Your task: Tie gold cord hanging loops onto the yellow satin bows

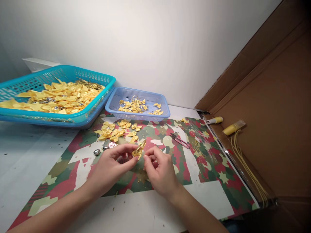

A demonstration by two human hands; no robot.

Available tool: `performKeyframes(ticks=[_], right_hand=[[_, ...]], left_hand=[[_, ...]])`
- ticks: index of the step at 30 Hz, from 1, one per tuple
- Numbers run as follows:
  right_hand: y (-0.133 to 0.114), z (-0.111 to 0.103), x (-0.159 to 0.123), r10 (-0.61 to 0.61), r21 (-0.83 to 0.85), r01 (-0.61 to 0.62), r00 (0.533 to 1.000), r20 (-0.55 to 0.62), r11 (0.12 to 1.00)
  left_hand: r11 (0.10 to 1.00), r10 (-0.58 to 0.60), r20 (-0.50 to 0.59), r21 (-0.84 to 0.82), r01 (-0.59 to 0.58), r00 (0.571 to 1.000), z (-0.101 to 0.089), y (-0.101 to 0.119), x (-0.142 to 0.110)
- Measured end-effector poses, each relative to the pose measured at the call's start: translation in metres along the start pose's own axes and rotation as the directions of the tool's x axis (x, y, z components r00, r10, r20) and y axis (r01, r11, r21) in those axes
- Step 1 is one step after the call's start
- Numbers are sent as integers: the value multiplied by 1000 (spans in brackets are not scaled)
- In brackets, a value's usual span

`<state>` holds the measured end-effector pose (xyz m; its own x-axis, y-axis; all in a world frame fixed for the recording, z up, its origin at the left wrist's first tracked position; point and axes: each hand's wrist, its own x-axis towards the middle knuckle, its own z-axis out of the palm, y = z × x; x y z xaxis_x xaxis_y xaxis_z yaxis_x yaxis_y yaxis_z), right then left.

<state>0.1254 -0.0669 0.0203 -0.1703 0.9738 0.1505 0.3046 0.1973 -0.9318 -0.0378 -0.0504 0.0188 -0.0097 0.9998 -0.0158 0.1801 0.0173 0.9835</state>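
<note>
My left hand pinches a yellow ribbon bow with a loop of gold cord standing up from it. Close on the right, my right hand is closed, thumb against forefinger, beside the bow. Whatever lies between those fingertips is too small or hidden to make out. Just beyond my hands lies a loose group of yellow bows. Silver heart-shaped beads rest left of my left hand. Pink-handled thread snips lie beyond my right hand.
A turquoise basket full of yellow bows stands at the back left. Next to it is a smaller blue basket with more bows. Yellow cords hang along the cardboard wall on the right. Patterned paper covers the table.
</note>
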Motion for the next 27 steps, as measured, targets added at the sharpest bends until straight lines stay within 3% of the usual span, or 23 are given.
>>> performKeyframes(ticks=[21,27], right_hand=[[4,10,-4,64,108,-60,997,-40,992],[5,11,-4,83,168,-78,996,-20,983]], left_hand=[[998,13,80,-63,-7,997,-2,-2,0],[991,-46,100,-122,58,994,-1,-4,1]])
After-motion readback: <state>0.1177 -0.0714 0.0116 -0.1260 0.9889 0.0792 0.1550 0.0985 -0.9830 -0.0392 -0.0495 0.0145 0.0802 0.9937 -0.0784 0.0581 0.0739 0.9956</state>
